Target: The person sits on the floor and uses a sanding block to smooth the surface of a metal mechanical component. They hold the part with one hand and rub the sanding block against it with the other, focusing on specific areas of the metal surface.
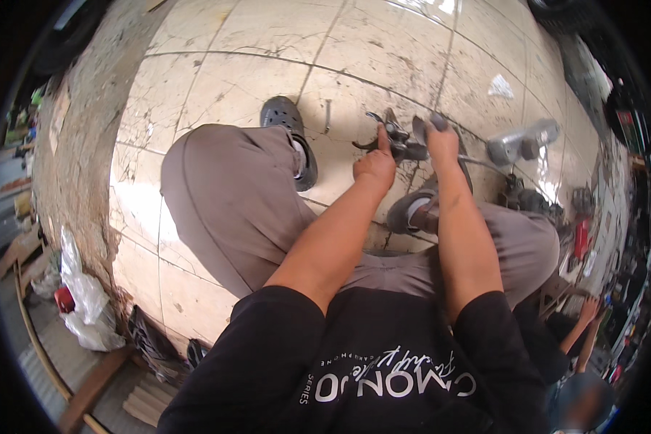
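Metal assembly [412, 151]: 1–2 o'clock from view centre, above floor tiles [246, 79]. Right grip [442, 142] clasped on its 2 o'clock end; left grip [374, 168] at 8 o'clock, closure unclear. Probably stiff, weighty, greasy; hold thick body.

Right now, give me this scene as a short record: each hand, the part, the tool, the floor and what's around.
Left hand: index finger extended to the part
Right hand: at the part's right end; exact grip unclear
Part: dark metal mechanical assembly, between the hands
Tool: wrench, on the floor, left of the assembly
Floor: cracked, stained pale tiles
Footwear: grey perforated clogs
Right side: translucent plastic bottle; white scrap beyond it
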### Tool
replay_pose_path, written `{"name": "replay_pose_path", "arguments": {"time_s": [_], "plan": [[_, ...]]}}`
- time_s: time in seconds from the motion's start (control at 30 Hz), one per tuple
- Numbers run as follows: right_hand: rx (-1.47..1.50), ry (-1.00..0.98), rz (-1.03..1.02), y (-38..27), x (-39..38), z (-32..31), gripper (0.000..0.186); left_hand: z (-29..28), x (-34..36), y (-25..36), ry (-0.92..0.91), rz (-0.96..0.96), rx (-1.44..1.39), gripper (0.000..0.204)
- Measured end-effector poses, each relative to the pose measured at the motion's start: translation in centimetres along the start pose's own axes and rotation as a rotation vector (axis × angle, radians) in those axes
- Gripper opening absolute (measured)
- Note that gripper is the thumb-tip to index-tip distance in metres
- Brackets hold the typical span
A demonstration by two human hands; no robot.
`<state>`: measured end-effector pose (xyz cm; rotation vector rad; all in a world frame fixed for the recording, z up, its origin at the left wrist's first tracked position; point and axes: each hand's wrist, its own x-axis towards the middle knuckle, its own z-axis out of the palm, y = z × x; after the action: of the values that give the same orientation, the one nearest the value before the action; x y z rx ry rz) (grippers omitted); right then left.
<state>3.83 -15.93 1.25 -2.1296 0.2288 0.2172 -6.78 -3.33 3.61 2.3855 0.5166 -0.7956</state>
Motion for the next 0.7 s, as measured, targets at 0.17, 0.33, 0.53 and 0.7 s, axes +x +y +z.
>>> {"name": "replay_pose_path", "arguments": {"time_s": [0.17, 0.33, 0.53, 0.7], "plan": [[-0.111, -0.301, 0.021, -1.5, -1.3, 0.3, 0.045, -0.6, 0.0, 0.4, -0.067, -0.010, 0.007, 0.097], [-0.405, -0.009, 0.063, -2.1, -1.2, 0.8, 0.045, -0.4, 0.4, -0.2, -0.070, -0.007, 0.053, 0.105], [-0.061, -0.262, -0.121, 0.2, -1.0, 1.1, 0.036, -0.1, 0.6, 0.1, -0.058, 0.024, 0.115, 0.104], [-0.378, -0.009, 0.144, -2.9, -1.9, -0.6, 0.040, 0.1, 0.6, -0.2, -0.024, 0.049, 0.134, 0.104]]}}
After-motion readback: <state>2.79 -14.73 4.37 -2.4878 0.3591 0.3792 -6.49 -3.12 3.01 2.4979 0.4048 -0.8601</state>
